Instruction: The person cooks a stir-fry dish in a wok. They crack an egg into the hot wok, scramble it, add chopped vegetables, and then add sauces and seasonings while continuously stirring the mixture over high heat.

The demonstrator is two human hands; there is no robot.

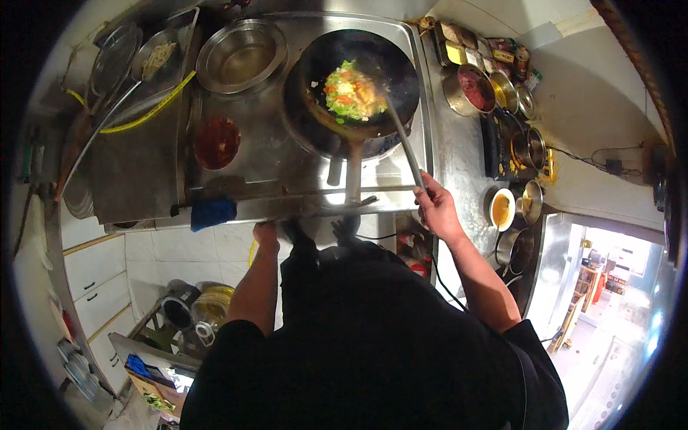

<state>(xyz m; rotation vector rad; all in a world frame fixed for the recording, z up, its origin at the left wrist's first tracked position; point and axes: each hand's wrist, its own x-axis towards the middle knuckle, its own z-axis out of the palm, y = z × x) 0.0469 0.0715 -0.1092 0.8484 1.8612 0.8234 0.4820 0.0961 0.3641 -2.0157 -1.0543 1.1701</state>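
Observation:
My right hand [438,207] grips the long metal handle of a cooking utensil [404,141], either a ladle or a spatula. Its head is blurred among chopped green and orange vegetables [352,94], with yellow bits that look like egg. This food lies in a dark wok [322,54] on the stove, the wok's handle [353,169] pointing toward me. My left hand [266,235] is low at the front edge of the steel stove top [258,140]. Its fingers are curled and partly hidden, so whether it holds anything is unclear. A blue cloth [213,213] hangs from the front rail nearby.
Left of the wok are a wide metal bowl [242,56] and a reddish-brown round patch [217,142]. A strainer holding noodle-like food [158,59] sits farther left. Along the right counter stand a pot with red contents [473,88], a white bowl [502,209] and seasoning containers [457,52].

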